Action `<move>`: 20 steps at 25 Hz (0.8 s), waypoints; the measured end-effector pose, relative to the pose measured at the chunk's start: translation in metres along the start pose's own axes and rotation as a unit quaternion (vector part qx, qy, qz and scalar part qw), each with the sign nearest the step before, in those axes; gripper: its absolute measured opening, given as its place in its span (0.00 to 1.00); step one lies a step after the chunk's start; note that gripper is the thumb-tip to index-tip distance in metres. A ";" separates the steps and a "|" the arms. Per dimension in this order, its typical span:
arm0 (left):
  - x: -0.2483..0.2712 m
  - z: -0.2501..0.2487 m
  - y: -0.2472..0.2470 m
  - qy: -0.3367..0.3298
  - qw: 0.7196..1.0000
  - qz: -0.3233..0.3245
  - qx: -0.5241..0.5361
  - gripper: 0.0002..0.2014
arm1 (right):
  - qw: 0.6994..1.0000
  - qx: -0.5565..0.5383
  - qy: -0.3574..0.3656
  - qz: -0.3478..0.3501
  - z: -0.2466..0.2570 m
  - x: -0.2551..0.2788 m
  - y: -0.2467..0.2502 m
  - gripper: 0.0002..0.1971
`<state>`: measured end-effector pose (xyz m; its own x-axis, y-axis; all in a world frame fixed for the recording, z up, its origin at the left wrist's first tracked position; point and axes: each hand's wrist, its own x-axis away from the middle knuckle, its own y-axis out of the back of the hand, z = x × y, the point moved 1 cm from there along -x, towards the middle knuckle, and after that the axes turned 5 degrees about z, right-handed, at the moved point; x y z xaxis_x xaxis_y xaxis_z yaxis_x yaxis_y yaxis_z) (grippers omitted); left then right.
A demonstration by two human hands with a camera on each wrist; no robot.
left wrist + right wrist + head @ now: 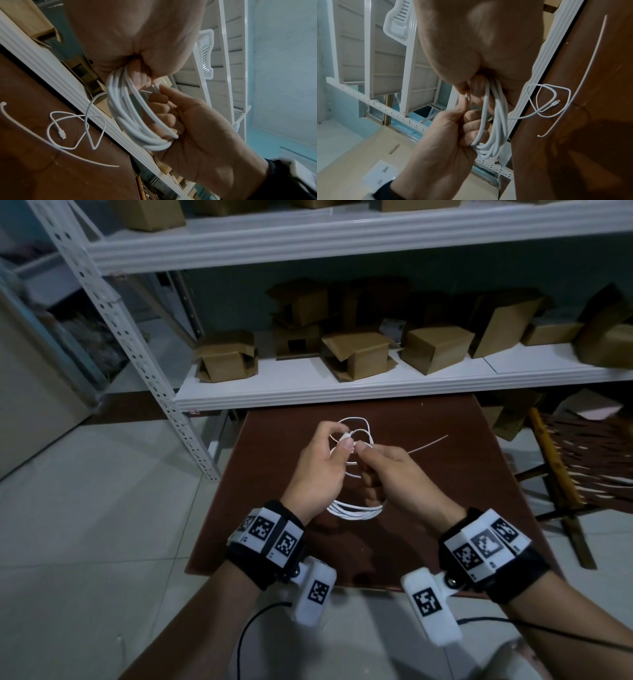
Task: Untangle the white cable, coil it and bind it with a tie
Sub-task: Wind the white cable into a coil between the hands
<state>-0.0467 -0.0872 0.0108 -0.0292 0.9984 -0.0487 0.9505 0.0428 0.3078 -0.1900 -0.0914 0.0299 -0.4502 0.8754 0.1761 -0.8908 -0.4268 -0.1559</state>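
Observation:
The white cable is wound into a coil of several loops held above the brown table. My left hand grips the coil's upper part and pinches a white plug end at its fingertips. My right hand has its fingers curled round the same coil, thumb tip meeting the left fingers. The cable's loose tail lies in loops on the table and ends in a small connector. A long white tie lies flat on the table right of the tail, apart from both hands.
A white metal shelf with several brown cardboard boxes runs along the table's far edge. Its slotted upright stands at left. A woven chair is right of the table. Pale tiled floor surrounds it.

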 end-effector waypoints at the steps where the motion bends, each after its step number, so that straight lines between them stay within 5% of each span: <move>1: 0.000 -0.001 -0.001 -0.012 1.000 0.007 -0.005 0.09 | 1.000 -0.014 0.000 -0.001 0.001 0.000 0.000 0.27; 7: 0.000 -0.005 -0.001 -0.030 0.996 -0.002 -0.084 0.19 | 1.000 -0.007 0.026 -0.010 0.000 -0.002 0.004 0.19; 13: 0.000 -0.001 -0.002 -0.007 0.990 -0.007 -0.142 0.19 | 0.998 0.038 0.047 0.002 0.000 0.003 0.000 0.30; 17: 0.006 -0.013 -0.001 0.028 0.956 -0.042 -0.288 0.17 | 0.995 0.077 0.061 -0.011 0.000 0.004 0.002 0.25; 20: 0.004 -0.008 -0.001 -0.048 0.995 -0.018 -0.084 0.19 | 0.995 0.059 0.087 -0.001 0.008 0.008 0.000 0.21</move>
<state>-0.0499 -0.0830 0.0180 -0.0246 0.9883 -0.1505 0.8840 0.0918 0.4584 -0.1940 -0.0856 0.0391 -0.4409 0.8975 0.0047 -0.8970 -0.4404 -0.0389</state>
